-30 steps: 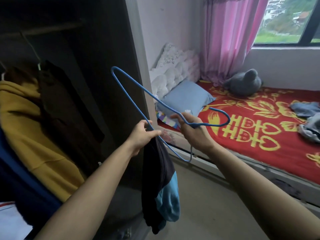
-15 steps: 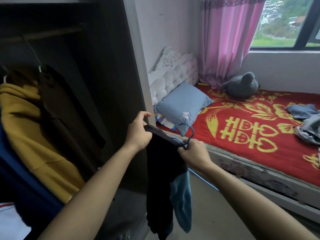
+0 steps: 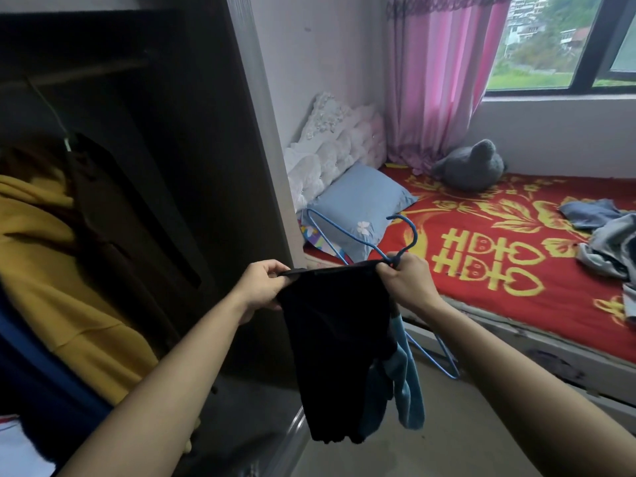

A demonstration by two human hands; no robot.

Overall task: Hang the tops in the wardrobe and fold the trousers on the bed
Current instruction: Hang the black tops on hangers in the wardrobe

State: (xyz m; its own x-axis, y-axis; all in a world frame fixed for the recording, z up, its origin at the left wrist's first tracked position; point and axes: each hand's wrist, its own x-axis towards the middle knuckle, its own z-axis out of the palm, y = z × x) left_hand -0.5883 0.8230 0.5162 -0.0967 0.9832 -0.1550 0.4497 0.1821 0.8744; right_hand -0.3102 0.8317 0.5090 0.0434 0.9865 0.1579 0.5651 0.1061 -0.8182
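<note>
Left grip pinching limp dark top; right grip clamping its taut edge plus thin blue wire hanger.

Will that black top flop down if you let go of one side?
Probably. The black top hangs limp below the left hand and right hand, so it looks floppy. Likely light too: both just pinch its edge.

Left hand, right hand, fingers curled.
</note>
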